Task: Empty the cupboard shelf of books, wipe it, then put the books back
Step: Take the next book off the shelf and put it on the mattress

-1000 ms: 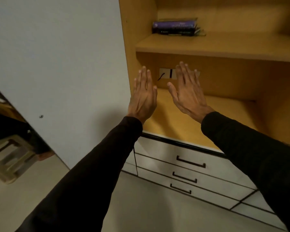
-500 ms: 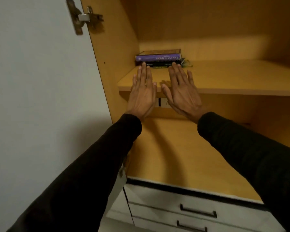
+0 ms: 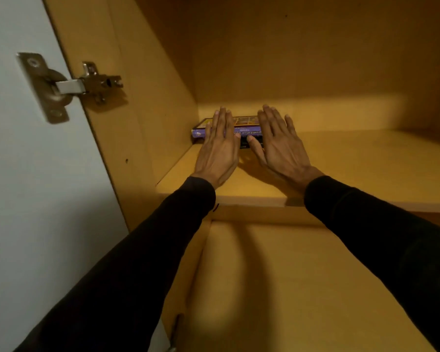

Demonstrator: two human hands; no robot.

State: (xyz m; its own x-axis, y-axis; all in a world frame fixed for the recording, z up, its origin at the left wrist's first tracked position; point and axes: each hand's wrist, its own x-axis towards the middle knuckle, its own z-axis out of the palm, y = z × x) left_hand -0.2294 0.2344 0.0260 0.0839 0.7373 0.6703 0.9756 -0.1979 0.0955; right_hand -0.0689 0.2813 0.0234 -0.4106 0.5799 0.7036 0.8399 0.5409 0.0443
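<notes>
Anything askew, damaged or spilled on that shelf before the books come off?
Nothing stands out. The small flat stack of books, purple one on top, lies in the wooden shelf's back left corner; open left hand and right hand reach toward it.

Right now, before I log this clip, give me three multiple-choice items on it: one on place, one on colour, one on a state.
1. Where does the stack of books lie?
A. rear left corner of the upper shelf
B. on the lower shelf
C. at the upper shelf's front edge

2. What colour is the top book's spine?
A. red
B. purple
C. white

3. How are the left hand and the right hand?
A. both fists
B. one gripping the hinge
C. both flat, fingers straight, reaching at the books

Key: 1 A, the stack sits against the side wall near the back; 2 B, the spine facing the camera is purple; 3 C, all fingers are extended.
</notes>
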